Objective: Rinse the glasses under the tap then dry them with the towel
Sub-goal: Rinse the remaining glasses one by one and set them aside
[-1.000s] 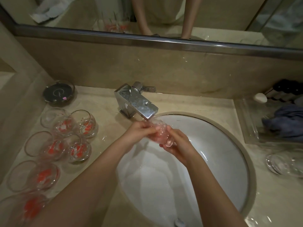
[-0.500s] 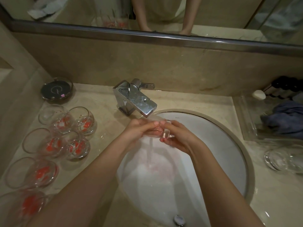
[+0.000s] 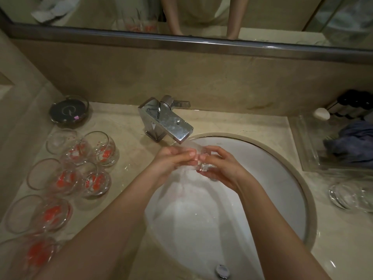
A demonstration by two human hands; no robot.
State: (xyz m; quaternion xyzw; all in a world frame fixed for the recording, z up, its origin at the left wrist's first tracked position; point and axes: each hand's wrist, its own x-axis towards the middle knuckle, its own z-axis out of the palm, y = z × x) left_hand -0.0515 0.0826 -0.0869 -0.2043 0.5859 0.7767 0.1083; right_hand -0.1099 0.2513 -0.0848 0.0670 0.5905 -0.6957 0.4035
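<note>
Both hands, left hand and right hand, curl fingers round a glass under the tap, above the basin.

Dim warm light, glare on the wet tap, soft blur, bowed wide-angle edges.

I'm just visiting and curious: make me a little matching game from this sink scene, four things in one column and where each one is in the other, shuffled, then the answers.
Things
1. glass being rinsed
2. blue towel
3. glasses with red-orange print
4. round dark dish

Places
A. in the clear tray right of the basin
B. far left corner of the counter, by the wall
C. under the running tap, held in both hands
D. grouped on the counter left of the basin

Pairs: 1-C, 2-A, 3-D, 4-B
</note>
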